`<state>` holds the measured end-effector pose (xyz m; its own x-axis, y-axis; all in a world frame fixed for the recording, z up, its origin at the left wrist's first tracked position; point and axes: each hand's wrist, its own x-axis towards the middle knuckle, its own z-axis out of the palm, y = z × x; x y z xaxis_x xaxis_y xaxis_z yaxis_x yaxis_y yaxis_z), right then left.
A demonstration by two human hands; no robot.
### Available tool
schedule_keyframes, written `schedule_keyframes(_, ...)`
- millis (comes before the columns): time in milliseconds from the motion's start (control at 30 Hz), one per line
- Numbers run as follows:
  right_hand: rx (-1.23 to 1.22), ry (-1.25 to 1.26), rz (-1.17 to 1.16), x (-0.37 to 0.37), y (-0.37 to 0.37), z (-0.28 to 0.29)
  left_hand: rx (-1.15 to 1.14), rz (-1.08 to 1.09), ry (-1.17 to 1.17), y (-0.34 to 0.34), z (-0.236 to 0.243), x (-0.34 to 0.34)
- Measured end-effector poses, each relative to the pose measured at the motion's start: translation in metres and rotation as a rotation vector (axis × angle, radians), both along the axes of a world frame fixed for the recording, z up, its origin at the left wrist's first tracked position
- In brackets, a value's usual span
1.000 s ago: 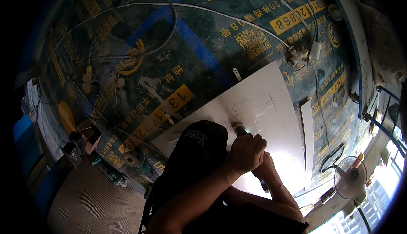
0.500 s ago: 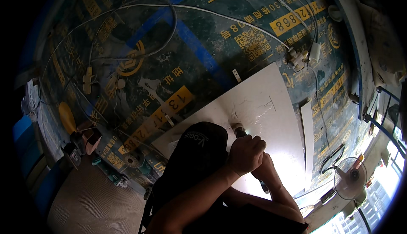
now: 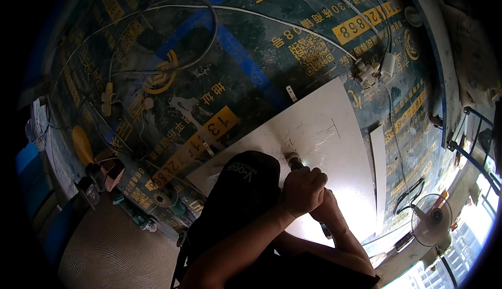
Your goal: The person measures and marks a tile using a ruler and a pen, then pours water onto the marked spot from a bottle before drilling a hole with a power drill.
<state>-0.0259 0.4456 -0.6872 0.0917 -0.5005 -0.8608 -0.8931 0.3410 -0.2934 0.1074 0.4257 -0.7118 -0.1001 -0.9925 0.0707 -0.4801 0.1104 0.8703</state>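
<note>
My left hand (image 3: pixel 305 188) is closed around the upper part of a dark power tool (image 3: pixel 296 163). My right hand (image 3: pixel 327 208) wraps the same tool just below it, and a black end shows beneath that hand. At the tool's front a short, pale round bit meets a white slab (image 3: pixel 342 163), with a small bright light beside it. Fine dark lines and wet-looking streaks mark the slab near the bit. Most of the tool's body is hidden by my fingers. Under my left forearm, dark cloth with pale print (image 3: pixel 246 179) covers part of the slab.
A narrow white strip (image 3: pixel 378 179) lies along the slab's right edge. Grey cable (image 3: pixel 261 12) loops over the green printed floor covering, joining a connector (image 3: pixel 367 73). At left rest a green power tool (image 3: pixel 133 213) and a box (image 3: pixel 111 173). A fan (image 3: pixel 433 220) stands at right.
</note>
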Motion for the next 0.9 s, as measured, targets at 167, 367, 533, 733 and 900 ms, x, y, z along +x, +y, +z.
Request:
schedule_keyframes(167, 0.032, 0.013, -0.032, 0.0034, -0.0032, 0.0027, 0.008, -0.008, 0.003, -0.0005, 0.0004, 0.0011)
schedule_keyframes(367, 0.009, -0.010, -0.032, 0.0004, -0.0009, 0.0012, 0.009, -0.002, 0.000, -0.0004, -0.0006, 0.0002)
schedule_keyframes(533, -0.001, -0.014, -0.024, 0.0014, -0.0027, 0.0021, 0.015, -0.003, 0.012, -0.0006, -0.0006, 0.0004)
schedule_keyframes(733, 0.001, -0.029, -0.031, -0.0029, 0.0015, -0.0032, 0.026, -0.007, -0.009, -0.0004, 0.0006, -0.0002)
schedule_keyframes(900, 0.007, -0.014, -0.008, -0.0037, 0.0016, -0.0043, 0.016, 0.000, 0.004, -0.0017, 0.0001, -0.0003)
